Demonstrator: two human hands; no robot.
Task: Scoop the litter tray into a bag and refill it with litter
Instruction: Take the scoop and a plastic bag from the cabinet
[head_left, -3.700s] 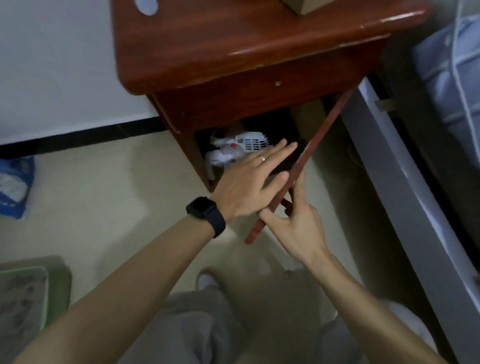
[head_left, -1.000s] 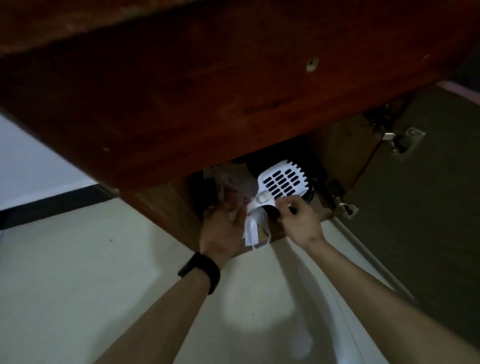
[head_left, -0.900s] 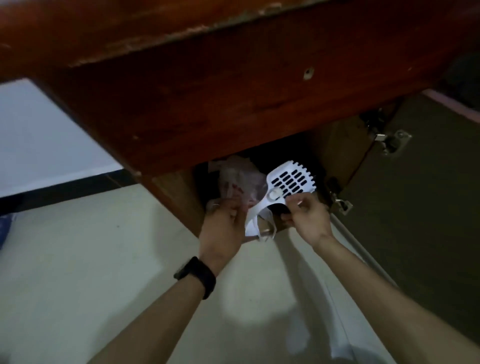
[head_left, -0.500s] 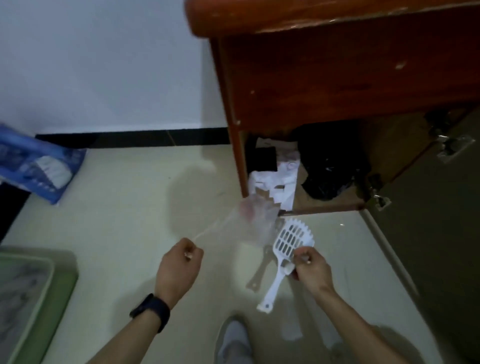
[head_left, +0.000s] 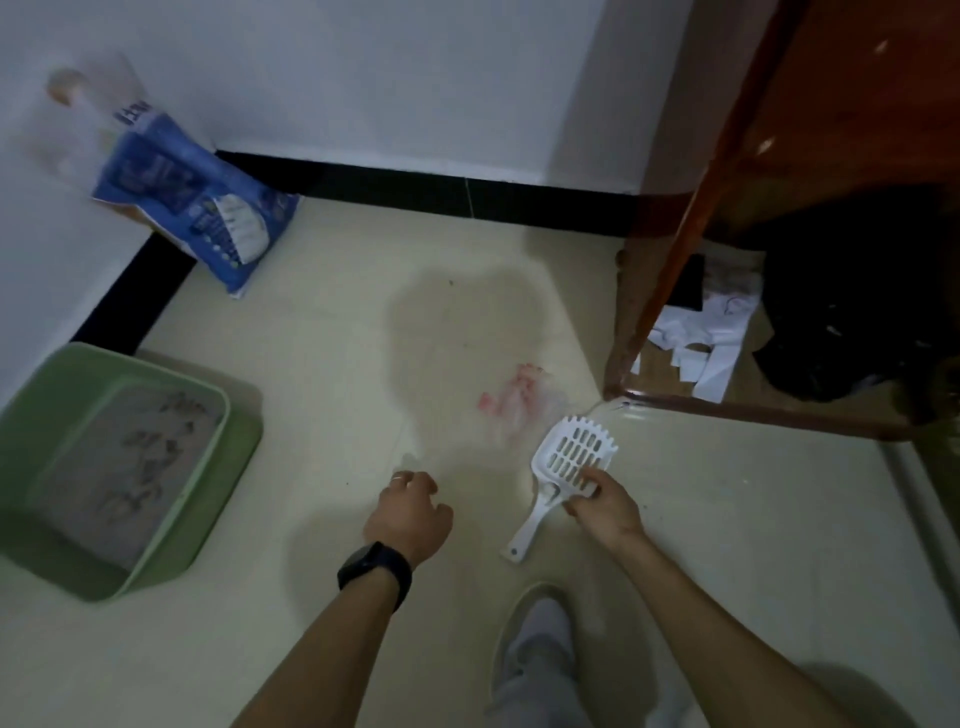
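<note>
Two grips are closed, the right grip (head_left: 602, 504) on the white scoop (head_left: 571, 454) near its head, the left grip (head_left: 410, 514) pinching a thin clear bag (head_left: 519, 402), so I think it is better to shift to the handle and open the bag beside the green litter tray (head_left: 239, 441), well apart at left.

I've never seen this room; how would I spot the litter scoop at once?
Look to the reddish wooden cabinet on the right. Just in front of its bottom corner, above the pale floor, the person's right hand grips the scoop by its head. It is the only white plastic thing with slots, a toothed edge and a long handle, unlike the clear bag beside it.
</note>
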